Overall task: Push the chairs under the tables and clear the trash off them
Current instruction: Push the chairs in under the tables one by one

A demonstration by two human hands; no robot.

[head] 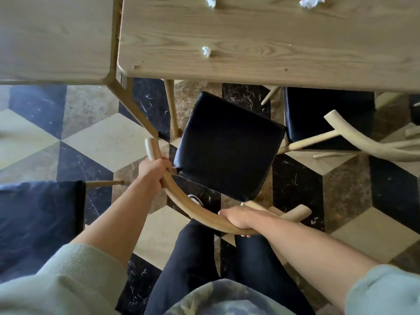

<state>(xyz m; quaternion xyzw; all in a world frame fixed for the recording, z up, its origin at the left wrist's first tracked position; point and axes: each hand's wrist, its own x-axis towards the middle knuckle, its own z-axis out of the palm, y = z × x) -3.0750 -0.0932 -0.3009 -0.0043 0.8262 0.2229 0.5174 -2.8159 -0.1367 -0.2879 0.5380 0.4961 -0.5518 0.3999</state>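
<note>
Two hands grip the curved wooden backrest [181,206] of one chair in the head view: the left hand [152,170] curls round the rail near its left end, and the right hand [237,218] wraps the rail near its right end, fingertips showing beneath the wood. This chair's black seat [227,146] sits turned at an angle, its front corner near the table edge but most of it out over the patterned floor [95,137], not yet under the table [272,46]. On that tabletop lie three crumpled white paper scraps: one near the front [206,51], and two at the far edge [211,1] [311,1], both cut off by the top of the picture. A second table [52,37] stands just to the left, a narrow gap between them. Another chair [329,114] on the right has its seat partly hidden under the table, its pale backrest running out of view. At lower left a dark seat [38,219] is blurred and cut off. Dark trouser legs and a shoe tip [195,198] show below the rail; the chair's rear legs are mostly hidden.
</note>
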